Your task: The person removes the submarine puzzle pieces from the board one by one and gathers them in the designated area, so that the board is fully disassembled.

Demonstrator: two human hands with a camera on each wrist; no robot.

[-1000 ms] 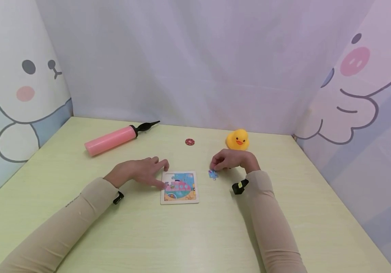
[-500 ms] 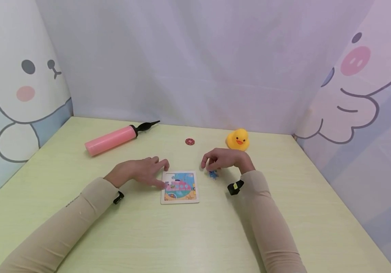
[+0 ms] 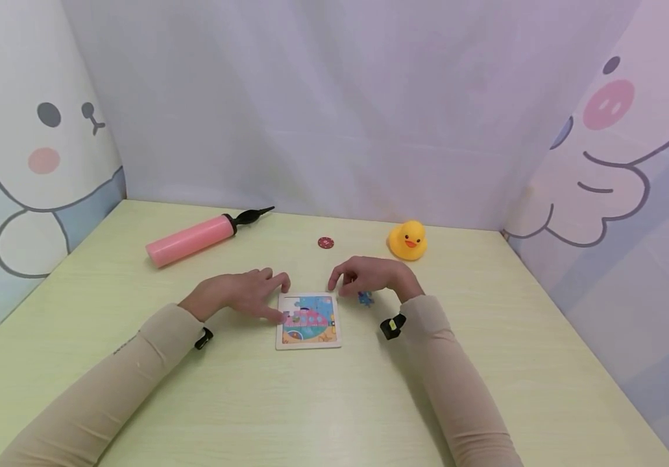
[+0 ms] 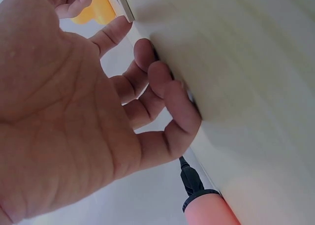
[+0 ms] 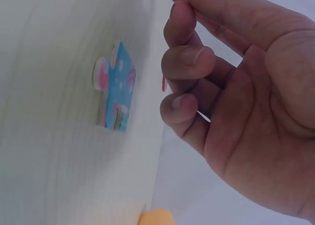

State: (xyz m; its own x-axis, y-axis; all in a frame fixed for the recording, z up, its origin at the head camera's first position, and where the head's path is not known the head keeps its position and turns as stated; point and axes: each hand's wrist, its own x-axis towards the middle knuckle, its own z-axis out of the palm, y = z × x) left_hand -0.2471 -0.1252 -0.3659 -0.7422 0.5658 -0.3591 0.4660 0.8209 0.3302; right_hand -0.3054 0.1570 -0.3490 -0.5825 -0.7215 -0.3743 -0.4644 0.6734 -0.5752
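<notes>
A square picture puzzle in a pale frame lies on the table; its upper left part shows bare white. My left hand rests at the puzzle's left side, thumb touching the frame edge and the other fingers bent down onto the table. My right hand hovers by the frame's upper right corner with loosely bent fingers and nothing visible in them. Below its palm, a loose blue puzzle piece lies on the table. The right wrist view shows this piece flat and apart from the fingers.
A yellow rubber duck sits behind my right hand. Farther back lies a red round chip. A pink hand pump with a black nozzle is at the back left. Curtains with cartoon animals enclose the table's back and sides.
My right hand has moved left, from the loose puzzle piece toward the puzzle's upper right corner. The piece stays on the table. My left hand has kept its place.
</notes>
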